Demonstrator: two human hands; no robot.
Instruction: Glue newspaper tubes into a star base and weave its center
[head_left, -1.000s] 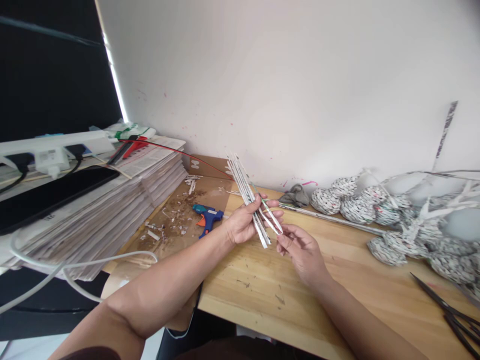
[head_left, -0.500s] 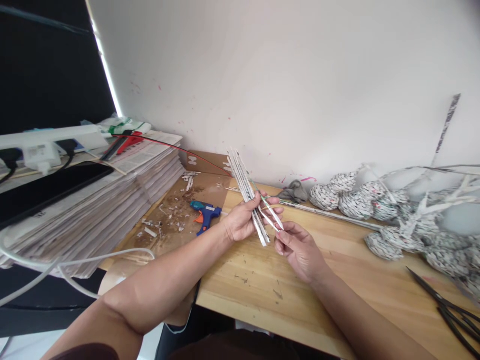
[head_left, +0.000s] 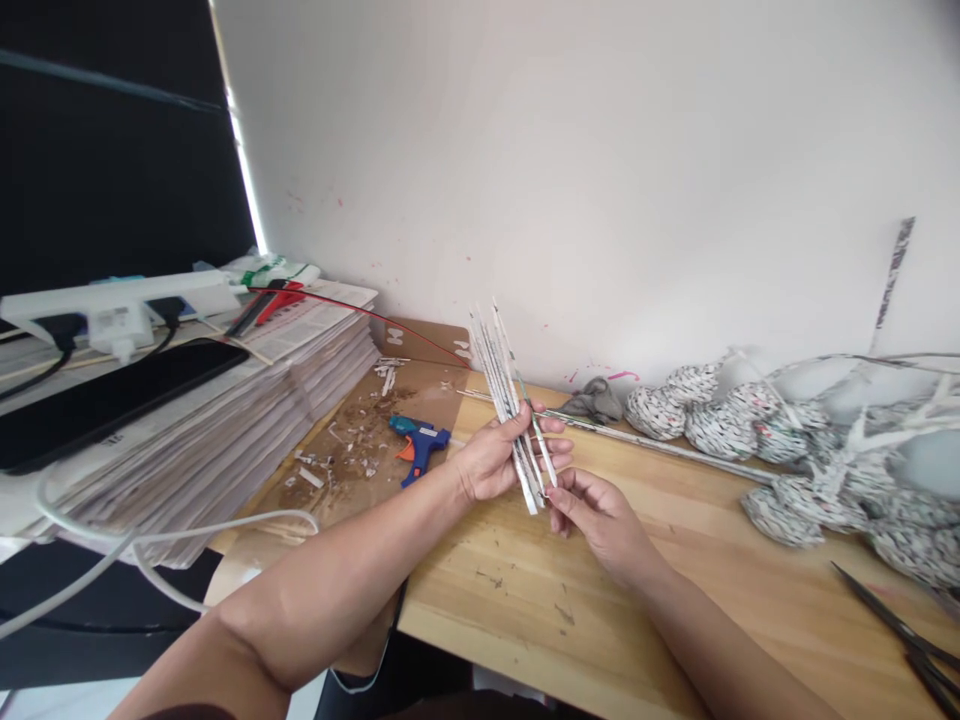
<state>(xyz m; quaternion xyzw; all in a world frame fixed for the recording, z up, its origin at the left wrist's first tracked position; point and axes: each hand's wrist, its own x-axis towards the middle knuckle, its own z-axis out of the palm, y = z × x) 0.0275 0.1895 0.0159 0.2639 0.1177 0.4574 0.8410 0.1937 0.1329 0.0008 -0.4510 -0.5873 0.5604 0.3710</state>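
Note:
A bundle of thin rolled paper sticks (head_left: 501, 385) is gripped between the thumb and palm of my left hand (head_left: 491, 460), above the wooden table (head_left: 495, 600). Its other fingers reach out behind the sticks. My right hand (head_left: 600, 520) pinches the lower end of one paper stick (head_left: 541, 445) at the right side of the bundle. To the left of my left hand, a blue glue gun (head_left: 421, 445) lies on brown cardboard (head_left: 360, 410) strewn with paper scraps.
Stacked newspapers (head_left: 300, 400) at left bear a black phone (head_left: 127, 400) and a power strip (head_left: 142, 300). A white cable (head_left: 225, 528) loops beside them. Woven paper balls (head_left: 724, 430) and a long paper rod (head_left: 675, 453) lie at right, with black scissors (head_left: 885, 620) near the edge.
The view has shifted slightly. The stick in my right hand has come more into line with the bundle, and its lower end sits closer to the other sticks' ends.

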